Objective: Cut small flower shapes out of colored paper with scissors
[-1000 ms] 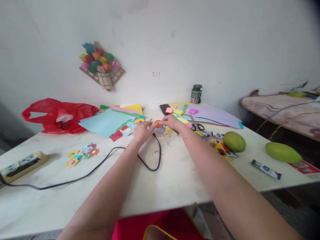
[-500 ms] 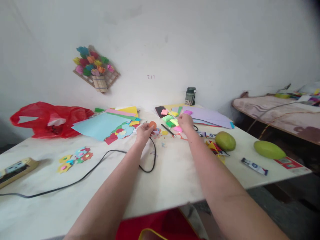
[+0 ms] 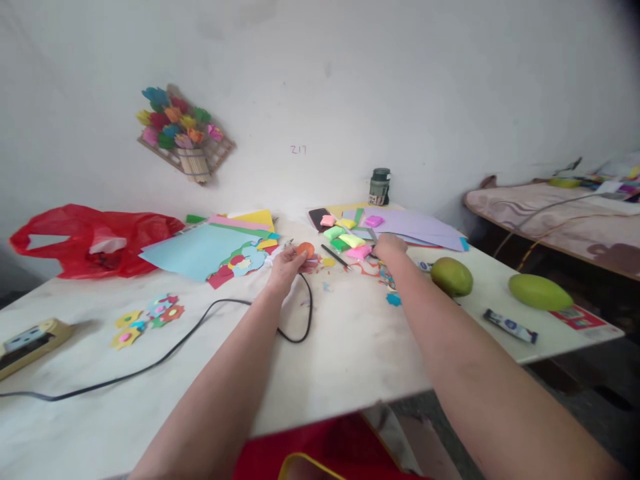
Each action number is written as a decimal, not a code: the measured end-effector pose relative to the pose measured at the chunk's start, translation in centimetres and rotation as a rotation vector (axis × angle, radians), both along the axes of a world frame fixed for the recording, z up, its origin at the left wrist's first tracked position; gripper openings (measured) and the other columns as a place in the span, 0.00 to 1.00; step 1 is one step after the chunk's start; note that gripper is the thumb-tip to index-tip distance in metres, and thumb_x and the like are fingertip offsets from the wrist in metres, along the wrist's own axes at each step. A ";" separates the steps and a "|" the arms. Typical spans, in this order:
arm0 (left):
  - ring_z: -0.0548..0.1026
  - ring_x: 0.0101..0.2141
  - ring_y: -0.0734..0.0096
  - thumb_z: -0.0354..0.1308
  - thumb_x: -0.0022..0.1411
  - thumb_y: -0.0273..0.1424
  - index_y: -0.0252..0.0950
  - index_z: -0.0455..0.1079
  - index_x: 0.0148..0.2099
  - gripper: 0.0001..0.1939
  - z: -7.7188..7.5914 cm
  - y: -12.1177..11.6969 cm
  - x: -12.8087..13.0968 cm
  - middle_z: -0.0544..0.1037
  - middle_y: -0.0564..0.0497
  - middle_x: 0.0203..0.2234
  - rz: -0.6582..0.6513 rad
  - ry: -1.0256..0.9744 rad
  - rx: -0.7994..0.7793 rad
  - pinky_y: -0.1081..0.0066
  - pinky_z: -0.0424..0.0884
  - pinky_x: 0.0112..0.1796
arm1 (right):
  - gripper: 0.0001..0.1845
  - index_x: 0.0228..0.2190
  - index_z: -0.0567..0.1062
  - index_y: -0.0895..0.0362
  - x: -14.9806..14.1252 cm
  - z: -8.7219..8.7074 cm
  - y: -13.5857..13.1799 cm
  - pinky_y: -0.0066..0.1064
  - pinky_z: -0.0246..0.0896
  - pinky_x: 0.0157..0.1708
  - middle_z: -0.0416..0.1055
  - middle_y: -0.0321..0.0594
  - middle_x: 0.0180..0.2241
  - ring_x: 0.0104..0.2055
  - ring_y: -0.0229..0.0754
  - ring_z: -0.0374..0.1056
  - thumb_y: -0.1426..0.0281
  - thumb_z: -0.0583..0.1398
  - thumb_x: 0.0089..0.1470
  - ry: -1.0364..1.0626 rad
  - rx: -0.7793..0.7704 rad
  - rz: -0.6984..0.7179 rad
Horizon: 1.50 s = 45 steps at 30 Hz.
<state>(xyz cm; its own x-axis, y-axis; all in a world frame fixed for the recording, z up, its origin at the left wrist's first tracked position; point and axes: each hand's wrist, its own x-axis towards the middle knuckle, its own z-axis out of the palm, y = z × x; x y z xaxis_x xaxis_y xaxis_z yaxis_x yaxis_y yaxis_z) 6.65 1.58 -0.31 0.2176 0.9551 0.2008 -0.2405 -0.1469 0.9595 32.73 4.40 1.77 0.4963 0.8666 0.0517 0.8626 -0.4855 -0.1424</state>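
Note:
Between the fingertips of my left hand (image 3: 285,265) is a round orange paper piece (image 3: 305,250), held just above the table. My right hand (image 3: 391,249) is at the right of the soft clay packs (image 3: 345,239), low over the table with its fingers curled. A dark edge and a grey strip show by its fingertips; what it grips is mostly hidden. A black pen (image 3: 335,257) lies between the hands. Small paper scraps (image 3: 327,287) are scattered near it, and a blue paper cutout (image 3: 394,300) lies below my right hand.
A black cable (image 3: 200,327) loops beneath my left wrist. Coloured paper sheets (image 3: 200,250) and a red plastic bag (image 3: 120,227) are at left, near paper flowers (image 3: 160,310). Two green mangoes (image 3: 451,277) and a glue tube (image 3: 510,327) lie right. A jar (image 3: 380,187) stands behind.
My right hand has moved right and slightly down, off the clay packs, uncovering paper scraps and the blue cutout. My left hand still holds the orange piece. The view has shifted slightly.

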 end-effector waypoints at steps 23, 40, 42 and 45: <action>0.79 0.29 0.69 0.63 0.54 0.32 0.30 0.66 0.39 0.13 0.0 -0.8 -0.8 0.79 0.46 0.30 -0.041 -0.069 -0.093 0.69 0.75 0.35 | 0.22 0.49 0.73 0.63 -0.2 0.5 -0.3 0.35 0.63 0.43 0.70 0.57 0.49 0.51 0.52 0.67 0.70 0.59 0.51 0.001 0.007 0.009; 0.77 0.27 0.72 0.66 0.50 0.31 0.30 0.67 0.38 0.15 -0.4 0.0 -2.0 0.78 0.46 0.27 -0.029 -0.125 -0.051 0.73 0.74 0.33 | 0.22 0.51 0.71 0.60 -8.0 1.9 -2.1 0.24 0.63 0.26 0.75 0.41 0.33 0.28 0.36 0.70 0.68 0.59 0.53 0.961 0.495 0.291; 0.77 0.26 0.72 0.66 0.49 0.32 0.30 0.68 0.37 0.15 -0.3 -0.1 -2.1 0.78 0.47 0.26 -0.044 -0.105 -0.064 0.72 0.74 0.32 | 0.19 0.45 0.74 0.60 -9.5 2.0 -2.8 0.22 0.59 0.21 0.74 0.40 0.30 0.24 0.33 0.67 0.63 0.58 0.54 1.076 0.468 0.384; 0.77 0.25 0.71 0.67 0.48 0.32 0.30 0.68 0.36 0.15 -0.1 -0.4 -2.2 0.78 0.46 0.26 -0.084 -0.059 -0.071 0.71 0.74 0.32 | 0.17 0.43 0.73 0.60 -10.7 1.8 -3.8 0.21 0.54 0.17 0.72 0.37 0.27 0.22 0.32 0.65 0.64 0.59 0.53 1.148 0.393 0.445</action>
<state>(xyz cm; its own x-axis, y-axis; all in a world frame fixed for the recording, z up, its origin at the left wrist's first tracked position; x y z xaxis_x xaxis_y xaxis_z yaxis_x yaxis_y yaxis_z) 4.48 1.21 -0.39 0.2877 0.9462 0.1478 -0.3054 -0.0557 0.9506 21.99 0.65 3.59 0.1009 0.9918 0.0780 0.2281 0.0533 -0.9722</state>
